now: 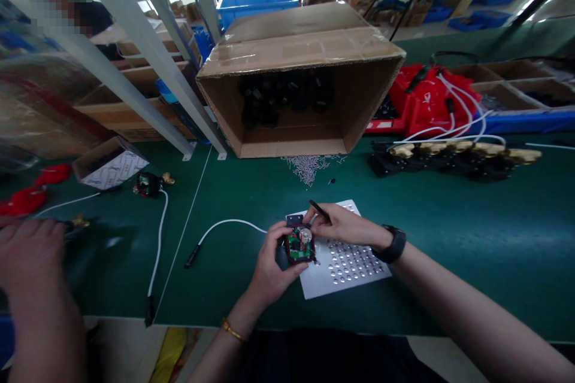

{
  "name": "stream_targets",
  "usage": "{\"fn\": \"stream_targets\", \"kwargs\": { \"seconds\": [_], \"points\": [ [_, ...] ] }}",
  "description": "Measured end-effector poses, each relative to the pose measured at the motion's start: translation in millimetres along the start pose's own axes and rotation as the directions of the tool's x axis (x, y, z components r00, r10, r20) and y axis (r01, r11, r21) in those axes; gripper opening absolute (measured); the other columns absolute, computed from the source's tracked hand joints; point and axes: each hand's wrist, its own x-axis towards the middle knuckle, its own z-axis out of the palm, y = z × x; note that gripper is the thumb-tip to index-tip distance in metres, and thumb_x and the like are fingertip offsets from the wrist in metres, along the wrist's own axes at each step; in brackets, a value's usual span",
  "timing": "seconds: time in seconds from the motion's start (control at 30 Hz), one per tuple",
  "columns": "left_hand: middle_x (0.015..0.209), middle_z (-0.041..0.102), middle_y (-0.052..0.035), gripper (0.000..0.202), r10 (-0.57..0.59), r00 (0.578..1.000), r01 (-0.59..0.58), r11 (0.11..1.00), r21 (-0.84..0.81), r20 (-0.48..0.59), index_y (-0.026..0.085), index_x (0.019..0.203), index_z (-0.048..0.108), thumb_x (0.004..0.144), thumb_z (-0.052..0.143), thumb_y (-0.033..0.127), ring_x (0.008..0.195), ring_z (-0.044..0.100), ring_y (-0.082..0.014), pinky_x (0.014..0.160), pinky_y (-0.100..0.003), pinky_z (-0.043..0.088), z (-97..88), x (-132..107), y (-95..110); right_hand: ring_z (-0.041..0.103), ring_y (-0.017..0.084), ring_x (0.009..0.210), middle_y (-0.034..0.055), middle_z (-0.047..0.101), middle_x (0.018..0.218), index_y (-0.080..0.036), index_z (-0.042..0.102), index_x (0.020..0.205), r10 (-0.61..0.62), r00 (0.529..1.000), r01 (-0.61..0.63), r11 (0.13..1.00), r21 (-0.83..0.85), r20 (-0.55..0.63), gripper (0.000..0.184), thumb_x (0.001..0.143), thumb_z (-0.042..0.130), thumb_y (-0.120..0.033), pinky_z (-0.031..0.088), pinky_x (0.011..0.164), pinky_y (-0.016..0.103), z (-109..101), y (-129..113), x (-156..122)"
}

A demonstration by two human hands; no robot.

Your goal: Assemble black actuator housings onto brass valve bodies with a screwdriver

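My left hand [272, 263] is wrapped round a small black device [299, 243] with a green circuit board and a round metal part showing inside. A white cable [224, 225] runs from the device leftward to a black plug. My right hand [341, 226], with a black watch on the wrist, pinches a thin dark tool [319, 210] whose lower end is at the top of the device. Both hands hover over a white perforated plate [348, 263] lying on the green table [449, 221].
An open cardboard box [300, 72] on its side holds black parts. Small metal pins [309, 166] lie scattered before it. A row of black devices with brass fittings [458, 155] and red items sit right. Another person's hand [31, 251] works at left beside a similar device [148, 184].
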Motion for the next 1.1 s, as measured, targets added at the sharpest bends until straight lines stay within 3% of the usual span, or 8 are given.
{"fn": "stream_targets", "kwargs": {
  "seconds": [0.3, 0.53, 0.6, 0.7, 0.8, 0.93, 1.03, 1.1],
  "points": [
    [0.129, 0.04, -0.0121, 0.057, -0.012, 1.0, 0.012, 1.0, -0.029, -0.012, 0.022, 0.115, 0.043, 0.067, 0.072, 0.027, 0.124, 0.04, -0.028, 0.103, -0.046, 0.034, 1.4, 0, 0, 0.055, 0.013, 0.065, 0.0018, 0.061, 0.075, -0.014, 0.054, 0.098, -0.062, 0.998, 0.062, 0.998, -0.017, -0.023, 0.019, 0.079, 0.053, -0.018, 0.041, 0.057, 0.023, 1, 7, -1],
    [0.13, 0.039, -0.0122, 0.058, 0.002, 1.0, -0.002, 1.0, -0.02, -0.003, 0.022, 0.117, 0.041, 0.067, 0.07, 0.025, 0.124, 0.039, -0.0283, 0.104, -0.047, 0.032, 2.1, -1, -1, 0.054, 0.013, 0.062, 0.001, 0.059, 0.07, -0.014, 0.058, 0.091, -0.043, 0.968, 0.01, 0.991, -0.134, -0.246, 0.021, 0.071, 0.051, -0.01, 0.041, 0.058, 0.024, 17, 6, -1],
    [0.131, 0.039, -0.0123, 0.066, -0.022, 1.0, 0.022, 1.0, -0.021, 0.006, 0.022, 0.124, 0.036, 0.067, 0.07, 0.024, 0.124, 0.04, -0.0283, 0.104, -0.048, 0.032, 1.0, 0, 1, 0.054, 0.014, 0.061, 0.0011, 0.059, 0.068, -0.014, 0.059, 0.093, -0.039, 0.964, 0.017, 0.996, -0.083, -0.265, 0.02, 0.074, 0.053, -0.015, 0.041, 0.057, 0.025, 21, 6, -3],
    [0.134, 0.038, -0.0119, 0.082, -0.067, 0.997, 0.066, 0.998, 0.021, 0.035, 0.024, 0.134, 0.026, 0.066, 0.07, 0.02, 0.124, 0.04, -0.0281, 0.105, -0.047, 0.032, -1.8, 3, 7, 0.054, 0.014, 0.059, 0.0045, 0.063, 0.073, -0.015, 0.062, 0.092, -0.017, 0.94, 0.032, 0.999, 0.036, -0.342, 0.024, 0.085, 0.05, -0.034, 0.041, 0.055, 0.026, 21, 12, -12],
    [0.133, 0.038, -0.0106, 0.079, -0.059, 0.997, 0.056, 0.997, 0.058, 0.049, 0.024, 0.133, 0.031, 0.065, 0.07, 0.016, 0.124, 0.04, -0.0282, 0.105, -0.046, 0.032, -3.8, 6, 14, 0.045, 0.012, 0.047, 0.0066, 0.062, 0.071, -0.014, 0.063, 0.085, 0.086, 0.849, 0.073, 0.959, 0.275, -0.522, 0.051, 0.089, 0.033, -0.055, 0.04, 0.05, 0.027, 16, 24, -27],
    [0.128, 0.044, -0.0094, 0.069, -0.066, 0.997, 0.064, 0.997, 0.037, 0.05, 0.023, 0.124, 0.041, 0.062, 0.072, 0.017, 0.12, 0.043, -0.0276, 0.103, -0.044, 0.035, -4.3, 9, 17, 0.053, 0.016, 0.064, 0.0069, 0.058, 0.069, -0.015, 0.063, 0.074, 0.191, 0.729, 0.16, 0.886, 0.435, -0.657, 0.068, 0.084, 0.024, -0.069, 0.045, 0.06, 0.028, 4, 39, -57],
    [0.121, 0.051, -0.0083, 0.068, -0.132, 0.991, 0.133, 0.991, -0.027, 0.012, 0.022, 0.118, 0.044, 0.058, 0.075, 0.021, 0.113, 0.049, -0.0269, 0.098, -0.042, 0.039, -7.3, 13, 14, 0.046, 0.013, 0.048, 0.0028, 0.051, 0.055, -0.016, 0.064, 0.075, 0.308, 0.725, 0.093, 0.843, 0.53, -0.616, 0.07, 0.08, 0.025, -0.073, 0.038, 0.044, 0.024, 4, 47, -80],
    [0.113, 0.055, -0.0081, 0.067, -0.197, 0.98, 0.195, 0.969, -0.154, -0.003, 0.019, 0.116, 0.045, 0.058, 0.076, 0.027, 0.105, 0.054, -0.0256, 0.092, -0.039, 0.044, -11.6, 16, 13, 0.047, 0.013, 0.045, 0.0046, 0.055, 0.055, -0.015, 0.065, 0.078, 0.377, 0.742, 0.07, 0.779, 0.624, -0.555, 0.069, 0.079, 0.028, -0.074, 0.039, 0.042, 0.024, 13, 51, -91]
  ]
}}
